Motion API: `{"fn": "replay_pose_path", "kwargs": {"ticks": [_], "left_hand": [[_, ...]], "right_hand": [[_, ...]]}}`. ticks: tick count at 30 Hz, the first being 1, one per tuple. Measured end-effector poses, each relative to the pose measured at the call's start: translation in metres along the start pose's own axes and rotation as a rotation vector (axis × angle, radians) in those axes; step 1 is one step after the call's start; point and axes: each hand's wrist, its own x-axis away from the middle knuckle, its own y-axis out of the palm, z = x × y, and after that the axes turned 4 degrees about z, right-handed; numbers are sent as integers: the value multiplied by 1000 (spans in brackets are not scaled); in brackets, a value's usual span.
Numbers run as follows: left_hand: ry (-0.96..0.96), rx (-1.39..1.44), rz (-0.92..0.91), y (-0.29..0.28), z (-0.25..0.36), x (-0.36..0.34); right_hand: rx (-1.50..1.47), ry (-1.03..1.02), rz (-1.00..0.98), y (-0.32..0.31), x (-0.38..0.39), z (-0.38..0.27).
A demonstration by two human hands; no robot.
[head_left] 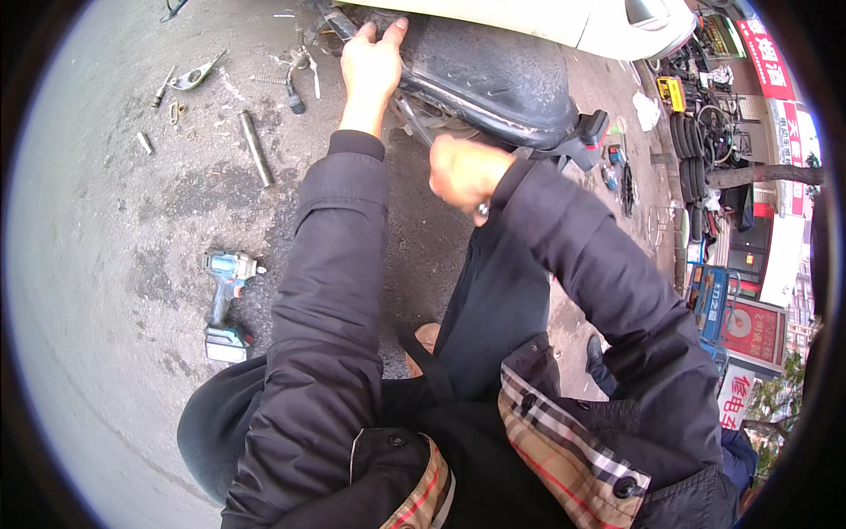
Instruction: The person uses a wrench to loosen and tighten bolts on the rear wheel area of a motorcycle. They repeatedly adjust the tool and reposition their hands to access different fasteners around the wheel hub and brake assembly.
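In front of me is a vehicle with a pale body panel (520,19) and a dusty black plastic part (485,75) below it, likely a scooter. Bent fingers of my left hand (370,72) reach in at the left end of the black part, thumb and forefinger apart. What they grip is hidden. My right hand (467,175) makes a fist around a tool with a straight metal shaft (412,119), which points up and left under the black part's lower edge. A small round metal end shows below the fist; the tool's tip is out of sight.
A blue cordless impact wrench (231,278) lies on the ground at left. Beyond it are a metal tube (256,150), a forked bracket (196,72), a small metal cylinder (144,143) and a spring piece (295,84). Tools, stacked tyres (689,159) and shopfront signs stand right.
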Motion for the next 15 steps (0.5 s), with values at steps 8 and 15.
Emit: {"fn": "replay_pose_path", "kwargs": {"ticks": [8,15], "left_hand": [[5,8,-21,-3,2,0],[-50,73,-66,0,0,-2]], "right_hand": [[95,-315,-126,7,-31,31],[-412,314,-35,-22,8,-1]]}}
